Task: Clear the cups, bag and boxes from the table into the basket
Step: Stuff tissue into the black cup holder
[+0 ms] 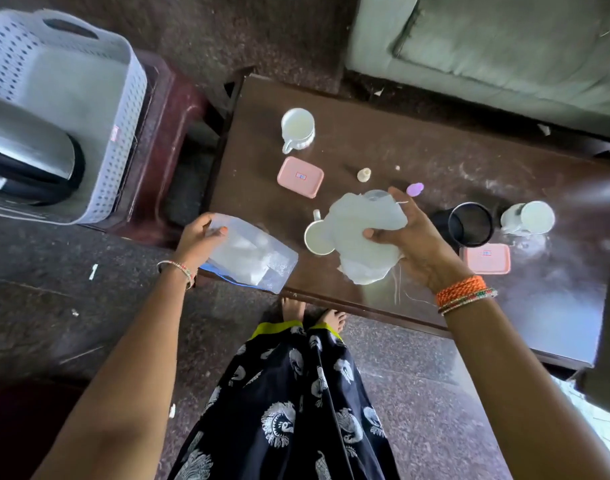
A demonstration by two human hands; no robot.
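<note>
My left hand [202,237] grips a clear plastic bag [255,254] by its left end, at the near left corner of the dark table [383,161]. Over the table's middle, my right hand [405,237] holds a crumpled white cloth [360,233]. A white cup [317,239] stands partly under that cloth. Another white cup [296,128] sits at the far left, a third white cup [528,218] at the right beside a black cup [470,223]. Two pink boxes lie flat: one [300,176] left of centre, one [485,258] by my right wrist. The grey perforated basket [99,140] stands on a stool to the left.
A steel kettle [30,150] lies inside the basket. A small purple item [415,188] and a tiny cream bottle [364,174] sit on the table. A green sofa [504,39] runs behind the table. My feet [310,315] are at the table's near edge.
</note>
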